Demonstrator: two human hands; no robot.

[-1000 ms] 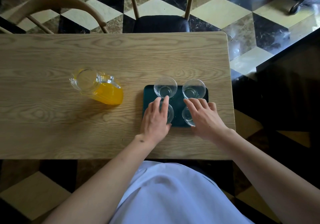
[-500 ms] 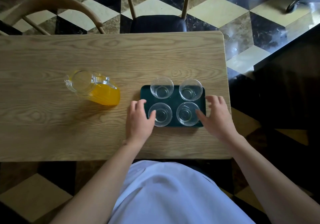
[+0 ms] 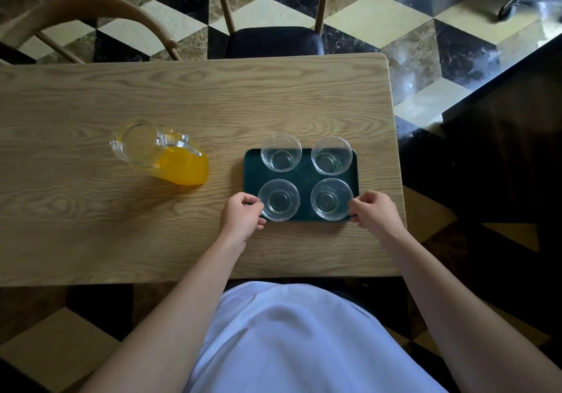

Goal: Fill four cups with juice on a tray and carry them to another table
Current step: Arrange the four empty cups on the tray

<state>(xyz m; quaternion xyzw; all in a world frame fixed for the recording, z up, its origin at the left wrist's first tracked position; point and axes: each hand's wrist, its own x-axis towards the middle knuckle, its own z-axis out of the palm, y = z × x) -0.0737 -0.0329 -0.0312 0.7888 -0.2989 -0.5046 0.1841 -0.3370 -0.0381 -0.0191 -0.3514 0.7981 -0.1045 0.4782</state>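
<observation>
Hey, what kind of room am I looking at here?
Probably a dining room or café: a wooden table with chairs pushed up to it, a patterned marble floor, and a jug of juice beside cups on a tray.

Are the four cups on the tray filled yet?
Empty. All four cups show the dark tray through clear bottoms; the juice is in the jug.

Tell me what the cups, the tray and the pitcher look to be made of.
Cups: clear glass or hard plastic; the tray shows through them.
Tray: dark green with a matte look, likely plastic or coated metal.
Pitcher: clear, glossy, probably glass; the orange juice shows through its wall.
</observation>
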